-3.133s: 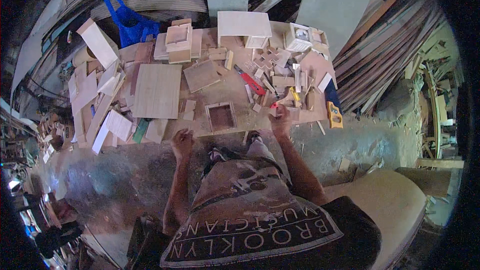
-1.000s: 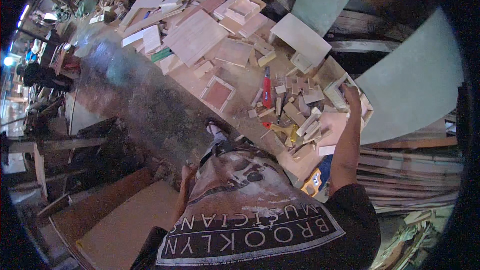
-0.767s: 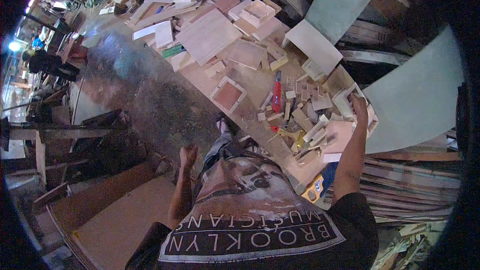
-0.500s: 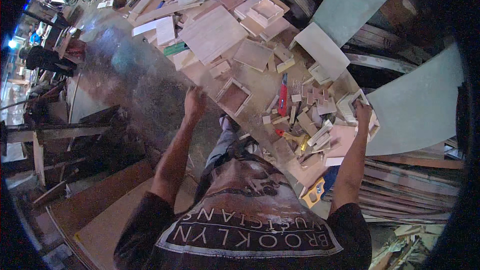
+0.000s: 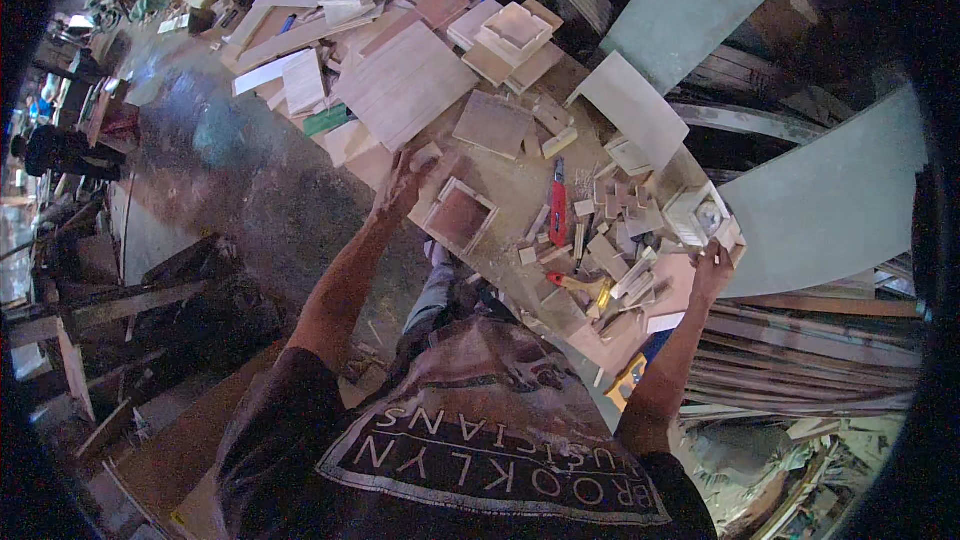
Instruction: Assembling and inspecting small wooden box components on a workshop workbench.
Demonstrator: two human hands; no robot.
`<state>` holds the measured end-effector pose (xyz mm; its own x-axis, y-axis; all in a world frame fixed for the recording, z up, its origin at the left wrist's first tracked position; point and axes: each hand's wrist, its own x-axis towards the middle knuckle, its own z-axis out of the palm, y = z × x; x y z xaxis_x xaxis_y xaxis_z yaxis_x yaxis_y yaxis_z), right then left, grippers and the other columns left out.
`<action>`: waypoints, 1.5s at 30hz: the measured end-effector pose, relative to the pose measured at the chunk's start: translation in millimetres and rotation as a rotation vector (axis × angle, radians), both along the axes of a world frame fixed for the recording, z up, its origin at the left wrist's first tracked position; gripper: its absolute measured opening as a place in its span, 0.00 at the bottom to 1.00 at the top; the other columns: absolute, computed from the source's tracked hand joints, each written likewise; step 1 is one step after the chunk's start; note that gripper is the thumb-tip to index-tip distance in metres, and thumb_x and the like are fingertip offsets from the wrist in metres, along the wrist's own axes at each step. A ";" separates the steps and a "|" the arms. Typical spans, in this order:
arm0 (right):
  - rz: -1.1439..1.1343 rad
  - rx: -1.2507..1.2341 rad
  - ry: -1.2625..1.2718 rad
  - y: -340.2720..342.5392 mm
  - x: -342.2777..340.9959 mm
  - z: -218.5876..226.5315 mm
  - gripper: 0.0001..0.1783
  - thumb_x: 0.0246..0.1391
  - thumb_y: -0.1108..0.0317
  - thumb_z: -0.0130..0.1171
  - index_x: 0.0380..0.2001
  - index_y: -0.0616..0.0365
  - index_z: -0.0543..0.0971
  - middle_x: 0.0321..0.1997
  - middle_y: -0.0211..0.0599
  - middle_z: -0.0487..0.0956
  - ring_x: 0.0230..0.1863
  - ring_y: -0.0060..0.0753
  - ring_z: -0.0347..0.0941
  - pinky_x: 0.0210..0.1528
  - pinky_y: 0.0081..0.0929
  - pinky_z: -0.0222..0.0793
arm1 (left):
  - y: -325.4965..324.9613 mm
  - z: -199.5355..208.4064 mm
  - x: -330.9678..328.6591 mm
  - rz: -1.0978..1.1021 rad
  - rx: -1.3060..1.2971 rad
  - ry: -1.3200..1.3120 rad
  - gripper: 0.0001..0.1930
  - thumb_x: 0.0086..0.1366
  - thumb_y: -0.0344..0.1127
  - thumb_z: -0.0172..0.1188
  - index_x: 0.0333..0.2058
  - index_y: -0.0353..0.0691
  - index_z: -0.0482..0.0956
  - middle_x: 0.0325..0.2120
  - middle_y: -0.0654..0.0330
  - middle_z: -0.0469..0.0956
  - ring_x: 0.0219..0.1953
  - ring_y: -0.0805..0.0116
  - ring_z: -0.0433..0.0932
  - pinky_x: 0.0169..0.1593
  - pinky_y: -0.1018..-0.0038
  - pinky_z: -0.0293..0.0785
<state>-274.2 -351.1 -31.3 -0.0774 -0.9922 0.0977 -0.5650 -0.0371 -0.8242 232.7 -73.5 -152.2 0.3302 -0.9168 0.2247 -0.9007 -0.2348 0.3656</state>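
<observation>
My left hand (image 5: 402, 186) reaches over the near edge of the workbench, its fingers extended and apart beside a small flat wood block (image 5: 427, 153). Just right of it lies a square wooden frame (image 5: 460, 215) with a brown inside. My right hand (image 5: 712, 270) is at the bench's right end, against the near side of a small pale wooden box (image 5: 690, 215). Its fingers are bent together, and whatever they hold is too small to make out. A round, pale thing (image 5: 708, 216) shows inside the box.
A red utility knife (image 5: 558, 205) lies mid-bench, near wood offcuts (image 5: 625, 195) and a yellow-and-red tool (image 5: 585, 287). Plywood panels (image 5: 405, 80) and stacked box parts (image 5: 515, 35) cover the far side. A yellow-handled saw (image 5: 630, 380) is beside my right forearm. Large curved sheets (image 5: 820, 210) stand right.
My left hand has moved forward over the bench edge toward the small wood block. My right hand has drawn back out of the wooden box to its near side. The view has shifted slightly.
</observation>
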 end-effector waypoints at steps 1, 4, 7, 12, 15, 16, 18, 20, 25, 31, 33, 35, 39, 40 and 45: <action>-0.025 0.038 -0.092 6.0 1.1 0.8 0.17 0.56 0.60 0.54 0.34 0.68 0.77 0.31 0.39 0.75 0.23 0.30 0.74 0.22 0.26 0.71 | 4.0 4.1 0.1 -0.001 0.030 -0.076 0.27 0.51 0.22 0.54 0.52 0.51 0.73 0.52 0.51 0.64 0.54 0.49 0.63 0.47 0.63 0.74; -0.056 0.074 -0.282 24.6 21.1 20.6 0.16 0.56 0.60 0.53 0.33 0.66 0.76 0.29 0.37 0.74 0.23 0.29 0.74 0.24 0.24 0.71 | 24.5 8.8 5.4 0.161 -0.176 0.093 0.23 0.58 0.24 0.53 0.53 0.50 0.72 0.44 0.53 0.72 0.47 0.53 0.70 0.44 0.68 0.75; -0.071 0.067 -0.464 34.7 15.6 18.1 0.14 0.56 0.61 0.54 0.34 0.64 0.75 0.29 0.36 0.75 0.24 0.31 0.75 0.25 0.22 0.71 | 41.9 56.6 -23.7 0.462 -0.392 1.102 0.15 0.64 0.32 0.53 0.50 0.41 0.73 0.36 0.55 0.77 0.36 0.60 0.76 0.40 0.71 0.75; 0.061 0.056 -0.756 67.3 57.9 39.0 0.13 0.53 0.65 0.57 0.41 0.59 0.74 0.40 0.34 0.74 0.34 0.36 0.76 0.37 0.28 0.71 | 87.1 107.6 -67.6 0.614 -0.567 1.655 0.16 0.67 0.40 0.51 0.48 0.36 0.71 0.39 0.55 0.76 0.37 0.66 0.76 0.40 0.73 0.74; 0.361 0.019 -0.769 96.2 100.3 42.0 0.20 0.53 0.66 0.57 0.49 0.56 0.71 0.51 0.33 0.71 0.46 0.37 0.73 0.43 0.31 0.71 | 86.8 155.8 -118.1 0.510 -0.611 1.854 0.16 0.67 0.42 0.50 0.48 0.37 0.70 0.39 0.56 0.75 0.40 0.67 0.76 0.39 0.73 0.75; 0.467 -0.044 -0.627 105.4 114.5 41.8 0.22 0.53 0.66 0.57 0.52 0.55 0.68 0.54 0.32 0.68 0.48 0.35 0.72 0.45 0.31 0.70 | 84.7 169.5 -135.7 0.451 -0.634 1.895 0.15 0.68 0.42 0.49 0.47 0.39 0.71 0.36 0.59 0.76 0.36 0.69 0.77 0.36 0.71 0.76; 0.675 0.012 -0.685 136.3 147.6 44.0 0.27 0.53 0.65 0.59 0.56 0.54 0.64 0.58 0.32 0.64 0.52 0.34 0.69 0.47 0.31 0.70 | 88.3 170.1 -157.5 0.421 -0.536 1.896 0.16 0.68 0.43 0.48 0.47 0.39 0.71 0.37 0.59 0.76 0.37 0.69 0.76 0.36 0.71 0.76; 0.703 0.479 -1.123 168.7 179.1 60.2 0.35 0.50 0.64 0.62 0.60 0.53 0.58 0.61 0.33 0.60 0.54 0.34 0.67 0.48 0.31 0.70 | 89.3 178.8 -179.5 0.382 -0.426 1.899 0.16 0.68 0.43 0.48 0.48 0.39 0.71 0.38 0.60 0.76 0.39 0.68 0.76 0.36 0.71 0.75; 0.951 0.168 -0.746 218.0 177.3 77.4 0.47 0.46 0.68 0.67 0.64 0.55 0.49 0.66 0.38 0.51 0.57 0.37 0.64 0.51 0.32 0.71 | 79.5 189.4 -225.5 0.216 -0.229 1.934 0.19 0.68 0.46 0.47 0.49 0.39 0.70 0.40 0.60 0.76 0.38 0.70 0.77 0.35 0.73 0.75; 0.770 0.068 -0.750 232.7 136.1 46.1 0.39 0.53 0.70 0.56 0.64 0.56 0.49 0.65 0.47 0.54 0.57 0.34 0.66 0.48 0.31 0.72 | 75.3 186.8 -248.7 0.066 0.116 1.401 0.18 0.62 0.32 0.56 0.50 0.34 0.69 0.33 0.58 0.78 0.30 0.75 0.74 0.33 0.77 0.72; 0.633 -0.283 -0.300 235.1 121.9 44.5 0.33 0.56 0.72 0.51 0.62 0.60 0.53 0.63 0.51 0.58 0.55 0.36 0.68 0.48 0.31 0.71 | 75.0 190.3 -254.3 -0.017 0.098 1.424 0.19 0.61 0.30 0.56 0.51 0.34 0.68 0.32 0.59 0.78 0.28 0.76 0.73 0.32 0.79 0.71; 0.586 0.042 -0.534 242.5 110.0 24.9 0.32 0.57 0.74 0.50 0.62 0.64 0.51 0.64 0.47 0.57 0.59 0.39 0.64 0.56 0.28 0.64 | 75.2 189.3 -257.3 -0.093 0.075 1.452 0.20 0.59 0.27 0.57 0.51 0.33 0.68 0.30 0.59 0.78 0.27 0.78 0.72 0.31 0.80 0.70; 0.556 -0.153 -0.434 261.7 101.7 48.0 0.34 0.56 0.77 0.51 0.63 0.61 0.50 0.66 0.44 0.54 0.58 0.39 0.65 0.54 0.27 0.67 | 78.8 187.1 -254.4 -0.143 0.057 1.474 0.21 0.59 0.29 0.58 0.51 0.34 0.68 0.28 0.62 0.77 0.25 0.79 0.72 0.29 0.81 0.68; 0.563 0.004 -0.670 269.3 102.0 56.8 0.36 0.55 0.78 0.52 0.63 0.60 0.50 0.67 0.42 0.52 0.59 0.40 0.64 0.54 0.27 0.68 | 82.0 187.7 -252.2 -0.103 0.050 1.524 0.21 0.59 0.29 0.59 0.51 0.34 0.68 0.27 0.62 0.77 0.25 0.80 0.71 0.28 0.82 0.67; 0.571 0.032 -0.696 294.6 98.1 59.8 0.42 0.49 0.82 0.56 0.64 0.57 0.47 0.68 0.41 0.46 0.60 0.42 0.63 0.54 0.30 0.69 | 90.3 178.0 -245.2 -0.107 0.040 1.653 0.21 0.60 0.34 0.61 0.50 0.34 0.70 0.26 0.62 0.78 0.24 0.80 0.72 0.28 0.82 0.67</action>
<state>-176.2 -56.5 28.5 0.3966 -0.8992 0.1848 0.1600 -0.1305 -0.9785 -12.5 16.8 25.8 0.1122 -0.9457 -0.3052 0.4183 -0.2336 0.8778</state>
